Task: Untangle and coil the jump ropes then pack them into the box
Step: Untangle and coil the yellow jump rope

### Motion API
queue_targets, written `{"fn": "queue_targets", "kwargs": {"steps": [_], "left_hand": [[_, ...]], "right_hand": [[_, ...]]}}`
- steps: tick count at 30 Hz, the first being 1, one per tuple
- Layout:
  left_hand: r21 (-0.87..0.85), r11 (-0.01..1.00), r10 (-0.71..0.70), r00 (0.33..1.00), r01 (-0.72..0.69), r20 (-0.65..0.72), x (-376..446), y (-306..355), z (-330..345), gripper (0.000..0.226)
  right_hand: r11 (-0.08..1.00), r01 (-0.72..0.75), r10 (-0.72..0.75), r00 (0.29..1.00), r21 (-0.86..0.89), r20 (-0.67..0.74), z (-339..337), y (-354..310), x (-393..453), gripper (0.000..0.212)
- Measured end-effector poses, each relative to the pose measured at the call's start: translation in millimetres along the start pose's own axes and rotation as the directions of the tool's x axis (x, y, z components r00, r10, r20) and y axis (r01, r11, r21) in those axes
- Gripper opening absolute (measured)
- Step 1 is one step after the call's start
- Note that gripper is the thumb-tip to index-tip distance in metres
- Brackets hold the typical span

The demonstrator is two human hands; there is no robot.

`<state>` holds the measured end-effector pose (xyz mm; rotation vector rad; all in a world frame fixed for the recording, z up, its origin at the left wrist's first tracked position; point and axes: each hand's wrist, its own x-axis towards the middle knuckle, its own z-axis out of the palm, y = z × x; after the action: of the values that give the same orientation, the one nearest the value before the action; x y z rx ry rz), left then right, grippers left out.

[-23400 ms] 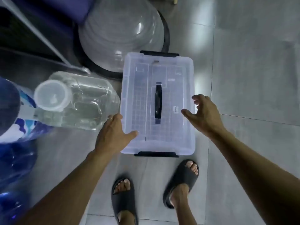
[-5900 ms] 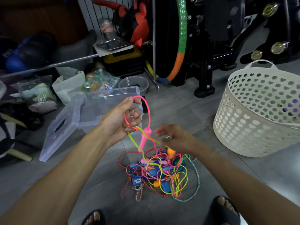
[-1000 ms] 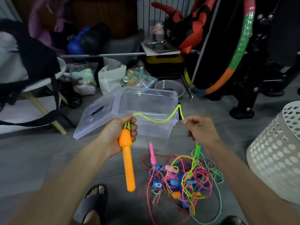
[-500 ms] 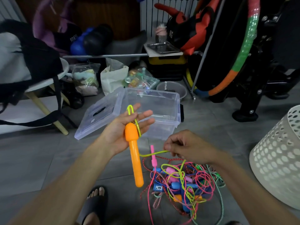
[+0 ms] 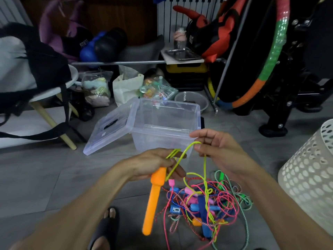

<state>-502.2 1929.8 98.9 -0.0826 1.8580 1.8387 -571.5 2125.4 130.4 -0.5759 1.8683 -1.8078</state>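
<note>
Yellow-green rope [image 5: 182,160] spans both hands, over the tangled jump ropes [image 5: 205,206] on the floor.
Left hand [image 5: 155,165] is clenched on the rope loops and the top of the orange handle [image 5: 153,201], which hangs down. Right hand [image 5: 214,147] pinches the rope; the cord drops from it into the pile. Clear box [image 5: 165,127] sits open just beyond the hands, lid [image 5: 110,127] leaning at its left. White perforated basket [image 5: 306,170] crowds the right edge; bags and gym gear fill the far side. Bare tile at near left.
</note>
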Motion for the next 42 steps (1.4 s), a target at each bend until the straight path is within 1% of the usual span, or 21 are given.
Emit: {"fn": "queue_targets", "kwargs": {"steps": [4, 7, 11, 14, 18, 19, 21, 23, 24, 25, 27, 28, 29, 30, 31, 34, 36, 38, 39, 41, 42], "left_hand": [[-0.238, 0.971, 0.004, 0.991, 0.028, 0.134, -2, 2, 3, 0.040], [-0.320, 0.946, 0.080, 0.991, -0.041, 0.108, -1, 7, 8, 0.042], [-0.238, 0.968, 0.098, 0.993, -0.081, 0.061, 1, 8, 12, 0.045], [-0.277, 0.948, 0.186, 0.978, -0.155, 0.092, 4, 6, 14, 0.029], [-0.458, 0.828, 0.315, 0.944, -0.323, -0.097, 5, 10, 4, 0.024], [-0.495, 0.789, 0.331, 0.930, -0.364, -0.158, 4, 12, 0, 0.024], [-0.554, 0.718, 0.330, 0.907, -0.421, -0.261, 0, 17, -7, 0.027], [-0.605, 0.653, 0.303, 0.889, -0.456, -0.343, -3, 21, -14, 0.029], [-0.625, 0.629, 0.272, 0.884, -0.463, -0.381, -4, 21, -18, 0.029], [-0.629, 0.623, 0.230, 0.877, -0.465, -0.421, -5, 20, -21, 0.028], [-0.586, 0.676, 0.136, 0.857, -0.447, -0.496, -3, 17, -26, 0.028], [-0.553, 0.719, 0.097, 0.849, -0.421, -0.520, -1, 15, -26, 0.028], [-0.529, 0.753, 0.067, 0.845, -0.392, -0.531, 0, 14, -25, 0.028], [-0.516, 0.774, 0.047, 0.846, -0.367, -0.530, 1, 13, -23, 0.028], [-0.511, 0.787, 0.036, 0.853, -0.345, -0.521, 1, 12, -20, 0.027], [-0.538, 0.790, 0.029, 0.894, -0.295, -0.448, 0, 13, -13, 0.025], [-0.563, 0.783, 0.030, 0.921, -0.262, -0.387, -2, 15, -10, 0.026], [-0.582, 0.773, 0.049, 0.939, -0.251, -0.340, -4, 17, -9, 0.027], [-0.597, 0.760, 0.065, 0.944, -0.256, -0.322, -5, 18, -7, 0.028], [-0.644, 0.713, 0.107, 0.950, -0.279, -0.293, -6, 20, -5, 0.027], [-0.663, 0.688, 0.131, 0.949, -0.295, -0.286, -6, 21, -5, 0.026]], "right_hand": [[0.989, 0.038, -0.052, 0.994, -0.143, -0.097, 1, 2, 2, 0.018], [0.961, 0.061, -0.099, 0.986, -0.269, -0.133, 3, 5, 5, 0.013], [0.896, 0.091, -0.151, 0.983, -0.434, -0.105, 4, 10, 9, 0.013], [0.892, 0.082, -0.130, 0.988, -0.444, -0.079, 2, 19, 13, 0.007], [0.926, -0.056, 0.038, 0.998, -0.373, -0.055, -14, 39, 17, 0.016], [0.905, -0.095, 0.083, 0.995, -0.415, -0.048, -20, 46, 17, 0.018], [0.796, -0.177, 0.172, 0.983, -0.579, -0.065, -32, 60, 14, 0.025], [0.720, -0.261, 0.228, 0.964, -0.643, -0.136, -39, 67, 12, 0.028], [0.734, -0.295, 0.229, 0.955, -0.612, -0.186, -39, 65, 11, 0.028], [0.792, -0.295, 0.202, 0.953, -0.535, -0.225, -38, 58, 10, 0.026], [0.953, -0.183, 0.125, 0.964, -0.242, -0.235, -32, 32, 5, 0.017], [0.993, -0.107, 0.093, 0.974, -0.057, -0.207, -30, 18, 2, 0.012], [0.994, -0.059, 0.074, 0.979, 0.088, -0.187, -28, 8, -1, 0.008], [0.986, -0.048, 0.079, 0.978, 0.158, -0.194, -28, 3, -2, 0.006], [0.986, -0.074, 0.108, 0.967, 0.152, -0.231, -29, 4, -3, 0.006], [0.981, -0.189, 0.191, 0.911, 0.041, -0.365, -32, 15, -3, 0.007], [0.991, -0.137, 0.124, 0.916, -0.006, -0.382, -30, 14, -1, 0.004], [0.983, -0.071, -0.008, 0.904, -0.168, -0.428, -30, 16, 2, 0.013], [0.937, -0.074, -0.092, 0.890, -0.341, -0.446, -33, 21, 3, 0.016], [0.676, -0.144, -0.207, 0.904, -0.722, -0.374, -36, 31, 5, 0.017], [0.558, -0.156, -0.203, 0.927, -0.815, -0.317, -35, 35, 6, 0.016]]}}
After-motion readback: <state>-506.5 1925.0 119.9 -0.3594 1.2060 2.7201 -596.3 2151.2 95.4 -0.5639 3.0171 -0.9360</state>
